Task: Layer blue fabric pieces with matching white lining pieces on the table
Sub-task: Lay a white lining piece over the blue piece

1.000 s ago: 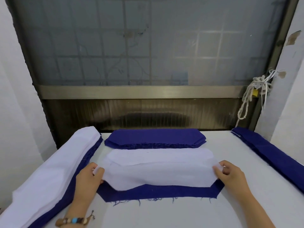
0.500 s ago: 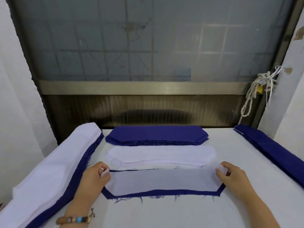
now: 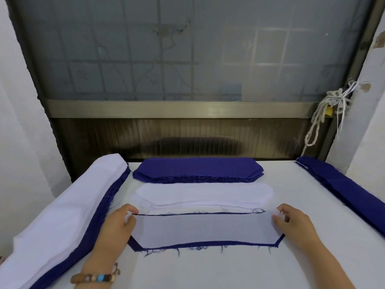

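Pinching the left end of the white lining piece [image 3: 204,230], the left hand [image 3: 116,226] curls its fingers on that corner. The lining lies flat on the blue fabric piece [image 3: 208,243], mid tabletop [image 3: 208,272], with a blue border showing at the near edge. The right hand [image 3: 293,224] pinches the right end. The lining looks thin, limp and light, likely to slide and wrinkle; best held at both end corners, kept taut.

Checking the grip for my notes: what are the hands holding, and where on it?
The white lining piece: the left hand pinches its far left corner, the right hand its far right corner.
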Motion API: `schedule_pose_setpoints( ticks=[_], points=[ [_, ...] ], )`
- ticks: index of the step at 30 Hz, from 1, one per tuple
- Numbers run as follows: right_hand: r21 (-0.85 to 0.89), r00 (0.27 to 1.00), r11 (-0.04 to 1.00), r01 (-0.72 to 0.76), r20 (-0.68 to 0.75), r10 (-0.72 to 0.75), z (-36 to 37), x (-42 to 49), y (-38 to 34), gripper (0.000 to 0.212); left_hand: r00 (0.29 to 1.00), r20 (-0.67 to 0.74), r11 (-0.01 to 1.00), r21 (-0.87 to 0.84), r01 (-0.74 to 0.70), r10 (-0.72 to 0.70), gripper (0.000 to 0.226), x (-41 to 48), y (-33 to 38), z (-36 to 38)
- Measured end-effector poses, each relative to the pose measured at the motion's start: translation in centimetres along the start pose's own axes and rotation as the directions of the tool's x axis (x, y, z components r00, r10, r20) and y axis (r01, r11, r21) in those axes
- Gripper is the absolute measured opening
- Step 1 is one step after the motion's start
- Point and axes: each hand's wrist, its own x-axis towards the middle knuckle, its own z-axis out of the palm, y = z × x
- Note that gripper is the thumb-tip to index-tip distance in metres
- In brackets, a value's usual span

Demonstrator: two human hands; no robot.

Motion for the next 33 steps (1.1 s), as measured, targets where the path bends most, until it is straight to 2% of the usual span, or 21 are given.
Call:
schedule_pose_setpoints(
  ticks=[4, 12, 23, 30, 33],
  points=[
    [-0.012, 1.0, 1.0, 0.025, -0.011, -0.025, -0.1, -0.3, -0.4, 0.013, 1.0, -0.016, 1.0, 0.018, -0.013, 0.014, 0.018, 0.0, 0.1, 0.0],
    [0.013, 0.999, 0.999, 0.033, -0.005, -0.033, 0.0, -0.4, -0.6, 0.035, 0.999, -0.044, 0.998, 0.058, 0.011, -0.008, 0.033, 0.2, 0.4, 0.0],
    [0.024, 0.997, 0.999, 0.028, -0.071, -0.026, 0.4, -0.1, 0.2, 0.025, 0.999, -0.04, 1.0, 0.015, -0.025, 0.025, 0.036, 0.3, 0.2, 0.2],
    [0.009, 0.997, 1.0, 0.023, -0.078, -0.022, 0.6, 0.3, 0.4, 0.027, 0.999, -0.026, 0.997, 0.073, -0.03, 0.032, 0.039, 0.6, 0.0, 0.1],
    [-0.02, 0.994, 1.0, 0.023, -0.107, -0.025, 0.7, 0.4, 0.3, 0.027, 0.995, -0.062, 0.983, 0.169, -0.07, 0.081, 0.044, 0.5, 0.4, 0.0]
  ],
)
